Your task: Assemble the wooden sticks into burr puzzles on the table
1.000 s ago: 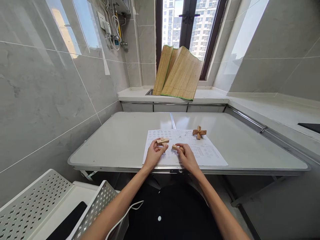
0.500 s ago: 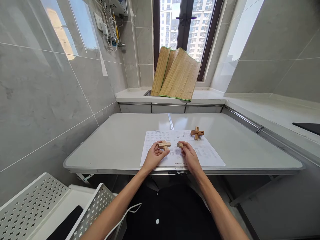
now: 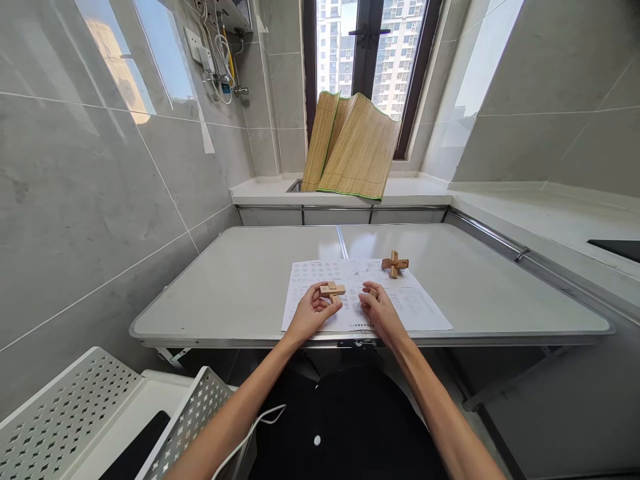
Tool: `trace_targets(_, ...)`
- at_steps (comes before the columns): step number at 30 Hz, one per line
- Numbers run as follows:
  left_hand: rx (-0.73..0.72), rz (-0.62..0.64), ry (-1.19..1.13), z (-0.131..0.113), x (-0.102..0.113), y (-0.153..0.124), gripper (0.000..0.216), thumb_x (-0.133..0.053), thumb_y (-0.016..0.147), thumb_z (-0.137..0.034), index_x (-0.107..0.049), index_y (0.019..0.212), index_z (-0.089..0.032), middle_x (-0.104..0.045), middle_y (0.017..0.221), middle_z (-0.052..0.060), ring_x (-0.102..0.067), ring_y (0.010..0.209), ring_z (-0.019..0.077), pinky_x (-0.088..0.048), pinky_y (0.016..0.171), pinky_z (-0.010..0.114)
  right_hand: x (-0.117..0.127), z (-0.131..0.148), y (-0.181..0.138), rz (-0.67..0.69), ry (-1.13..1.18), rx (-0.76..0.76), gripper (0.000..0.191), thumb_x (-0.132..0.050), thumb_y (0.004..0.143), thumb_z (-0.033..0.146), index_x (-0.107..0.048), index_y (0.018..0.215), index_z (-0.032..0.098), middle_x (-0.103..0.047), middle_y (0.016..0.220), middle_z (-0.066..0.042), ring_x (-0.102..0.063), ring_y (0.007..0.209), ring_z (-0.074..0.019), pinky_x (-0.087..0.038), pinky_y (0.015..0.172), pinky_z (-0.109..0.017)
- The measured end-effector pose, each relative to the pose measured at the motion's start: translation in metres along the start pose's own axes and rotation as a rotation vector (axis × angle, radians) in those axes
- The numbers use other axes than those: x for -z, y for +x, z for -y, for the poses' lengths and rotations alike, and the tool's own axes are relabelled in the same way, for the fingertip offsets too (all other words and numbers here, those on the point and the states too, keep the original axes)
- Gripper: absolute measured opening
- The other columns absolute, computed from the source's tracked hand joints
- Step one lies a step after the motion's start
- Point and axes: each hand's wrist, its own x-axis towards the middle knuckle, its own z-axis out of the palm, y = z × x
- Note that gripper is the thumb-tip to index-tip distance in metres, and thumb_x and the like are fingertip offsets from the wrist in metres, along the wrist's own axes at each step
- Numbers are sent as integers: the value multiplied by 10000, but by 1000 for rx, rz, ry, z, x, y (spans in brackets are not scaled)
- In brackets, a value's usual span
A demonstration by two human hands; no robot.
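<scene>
My left hand (image 3: 313, 311) holds a small cross of two wooden blocks (image 3: 332, 290) just above the printed paper sheet (image 3: 415, 308). A little to its right, my right hand (image 3: 379, 308) has its fingers curled around a small wooden piece (image 3: 373, 291), which is almost wholly hidden. An assembled wooden burr puzzle (image 3: 395, 264) lies on the far part of the sheet, beyond my right hand. The sheet lies flat at the near edge of the white folding table (image 3: 240, 280).
A rolled bamboo mat (image 3: 353, 145) leans against the window on the back counter. A perforated white metal rack (image 3: 90, 413) stands at lower left beside my lap. A counter (image 3: 550, 220) runs along the right, with a dark hob (image 3: 617, 248) at its edge.
The wooden piece in my right hand showed between the fingertips earlier and is now mostly covered by my fingers. My left hand has shifted slightly right with the cross. The view tilted a little.
</scene>
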Motion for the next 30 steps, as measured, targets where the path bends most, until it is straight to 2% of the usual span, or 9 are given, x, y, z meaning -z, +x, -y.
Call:
trace_targets(2, -10, 6, 0, 2, 0, 0, 643, -849, 778, -394, -540, 1306, -196, -685, 1239, 105, -611, 740, 80, -535, 847, 294, -3, 4, -2, 29, 30, -15, 488, -801, 773, 429, -596, 1186, 268, -625, 1131, -28, -611, 894, -159, -507, 747, -274)
trace_targets(4, -25, 8, 2, 4, 1, 0, 652, -845, 785, -387, -529, 1326, -204, -674, 1248, 100, -594, 728, 72, -531, 829, 281, -6, 9, -4, 65, 71, -25, 541, -793, 802, 487, -567, 1239, 262, -655, 1172, -60, -640, 884, -173, -512, 687, -276)
trace_targets(7, -50, 18, -3, 7, 2, 0, 669, -842, 787, -384, -522, 1351, -221, -661, 1258, 92, -586, 719, 68, -525, 807, 269, -10, 16, -7, 123, 146, -52, 531, -765, 826, 556, -549, 1192, 238, -712, 1056, -83, -645, 741, -171, -459, 528, -258)
trace_targets(10, -69, 39, -18, 7, 2, 0, 673, -845, 781, -388, -530, 1355, -233, -659, 1261, 86, -585, 720, 72, -521, 797, 265, -10, 21, -7, 204, 186, -94, 505, -712, 853, 605, -539, 1124, 216, -728, 895, -76, -606, 590, -144, -400, 443, -228)
trace_targets(15, -70, 62, -30, 4, 2, -2, 671, -856, 765, -378, -548, 1340, -218, -657, 1234, 83, -574, 733, 79, -513, 798, 263, -2, 25, -4, 383, 175, -254, 565, -552, 886, 738, -493, 1125, 230, -635, 636, 6, -437, 367, -90, -237, 342, -173)
trace_targets(18, -83, 88, -44, 2, 2, -4, 683, -868, 750, -369, -558, 1341, -223, -647, 1239, 83, -581, 759, 88, -512, 821, 273, -2, 27, -3, 517, 130, -350, 596, -492, 894, 778, -488, 1138, 235, -619, 618, 12, -410, 337, -81, -185, 325, -161)
trace_targets(21, -98, 116, -54, 1, 3, -5, 684, -867, 755, -361, -559, 1350, -226, -638, 1255, 92, -583, 777, 96, -511, 838, 286, -8, 28, -4, 629, 89, -403, 597, -481, 902, 783, -518, 1094, 218, -612, 637, 5, -416, 347, -73, -188, 320, -161)
trace_targets(26, -95, 131, -38, 0, 3, -6, 684, -883, 740, -333, -580, 1341, -214, -664, 1118, 65, -568, 776, 110, -500, 823, 289, -19, 29, -7, 648, 15, -345, 533, -532, 905, 745, -519, 1078, 241, -582, 653, 34, -404, 361, -68, -230, 319, -166)
trace_targets(30, -80, 155, -11, -2, 4, -7, 686, -900, 711, -335, -615, 1325, -220, -673, 1059, 46, -562, 757, 113, -484, 793, 283, -18, 29, -8, 643, 3, -329, 535, -532, 909, 733, -534, 1116, 239, -577, 664, 29, -387, 382, -67, -232, 313, -163)
